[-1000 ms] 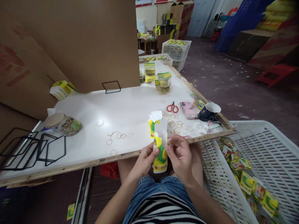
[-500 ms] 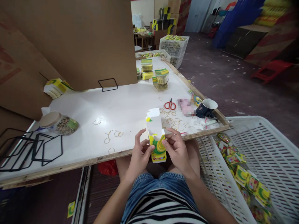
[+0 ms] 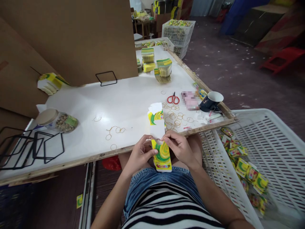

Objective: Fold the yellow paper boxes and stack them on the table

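Over my lap, at the table's front edge, is a small yellow-and-green cardboard box (image 3: 162, 156), its printed face towards me and white card at its upper end. My left hand (image 3: 140, 151) grips its left side, thumb on the printed face. With my right hand (image 3: 178, 146) I pinch the upper right edge near the white card. Just beyond lies more yellow, green and white card (image 3: 154, 116); whether it joins the held box I cannot tell. Loose rubber bands (image 3: 175, 117) are scattered right of it, below red-handled scissors (image 3: 173, 99).
A dark mug (image 3: 211, 102) stands at the table's right corner beside a pixelated pink item (image 3: 190, 100). Bundled cartons (image 3: 164, 67) sit farther back. Left are a lidded jar (image 3: 65, 122) and black wire frames (image 3: 49, 146). A white basket (image 3: 269, 127) holding small packets is at my right.
The upper end of the box now lies opened away from me, showing more printed card beyond. My right hand's fingers have closed at its upper edge. The camera view has tilted down slightly.
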The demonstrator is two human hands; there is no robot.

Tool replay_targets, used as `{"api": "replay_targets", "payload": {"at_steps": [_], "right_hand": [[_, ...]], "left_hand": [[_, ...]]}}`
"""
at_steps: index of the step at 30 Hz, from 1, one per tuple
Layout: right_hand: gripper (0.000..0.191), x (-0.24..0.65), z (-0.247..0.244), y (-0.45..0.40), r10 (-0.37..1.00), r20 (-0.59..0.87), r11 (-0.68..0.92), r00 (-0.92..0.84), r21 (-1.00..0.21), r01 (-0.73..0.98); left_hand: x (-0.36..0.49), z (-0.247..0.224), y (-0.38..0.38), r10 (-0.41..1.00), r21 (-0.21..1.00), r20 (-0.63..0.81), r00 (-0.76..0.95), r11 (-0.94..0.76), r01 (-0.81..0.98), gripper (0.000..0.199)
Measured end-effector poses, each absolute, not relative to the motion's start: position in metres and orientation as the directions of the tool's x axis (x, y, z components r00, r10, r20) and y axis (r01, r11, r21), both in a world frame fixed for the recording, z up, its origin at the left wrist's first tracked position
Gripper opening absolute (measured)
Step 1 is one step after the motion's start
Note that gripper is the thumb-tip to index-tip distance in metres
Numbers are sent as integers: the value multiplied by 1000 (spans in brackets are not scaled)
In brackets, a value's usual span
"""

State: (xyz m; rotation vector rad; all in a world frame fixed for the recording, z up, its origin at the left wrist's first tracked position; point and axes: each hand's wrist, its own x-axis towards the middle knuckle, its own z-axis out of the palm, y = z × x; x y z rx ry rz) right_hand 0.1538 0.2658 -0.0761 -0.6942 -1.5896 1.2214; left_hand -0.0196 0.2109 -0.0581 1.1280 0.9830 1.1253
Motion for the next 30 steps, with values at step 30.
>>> {"api": "replay_targets", "payload": {"at_steps": [30], "right_hand": [[38, 148, -68, 269, 899, 149, 247, -412, -949, 196]], "left_hand": [[-13, -52, 214, 1000, 999, -9, 6, 8, 32, 44]]}}
